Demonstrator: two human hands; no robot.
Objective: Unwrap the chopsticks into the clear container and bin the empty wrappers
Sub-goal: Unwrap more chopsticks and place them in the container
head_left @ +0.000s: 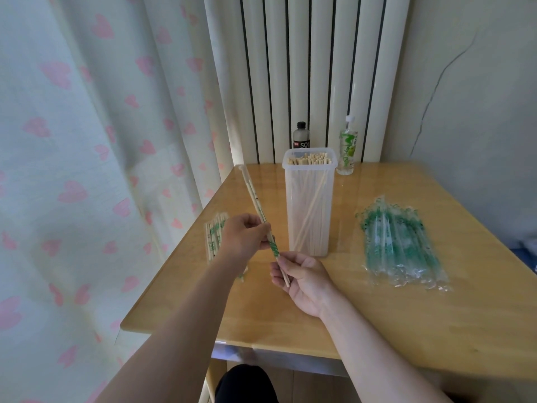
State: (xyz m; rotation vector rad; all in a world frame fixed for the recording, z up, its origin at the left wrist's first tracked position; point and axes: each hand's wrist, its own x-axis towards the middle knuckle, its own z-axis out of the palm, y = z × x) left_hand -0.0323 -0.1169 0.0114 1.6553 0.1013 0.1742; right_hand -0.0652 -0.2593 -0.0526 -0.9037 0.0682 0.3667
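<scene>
A person's left hand (247,237) and right hand (305,279) work a wrapped pair of chopsticks (255,199) above a wooden counter (377,315). The left fingers are curled round the middle of the sleeve. The right fingers pinch the bare wooden end poking from its crumpled, green-printed lower end. The pair slants up and to the left, its far tip still in clear plastic. Just behind the hands stands the tall clear container (309,205), packed with upright bare chopsticks. A heap of empty wrappers (401,245) lies to its right, and a small stack of unopened chopsticks (214,237) sits at the counter's left edge, partly behind the left hand. A dark bottle (301,136) and a green-labelled bottle (347,149) stand at the back before a radiator (305,68).
</scene>
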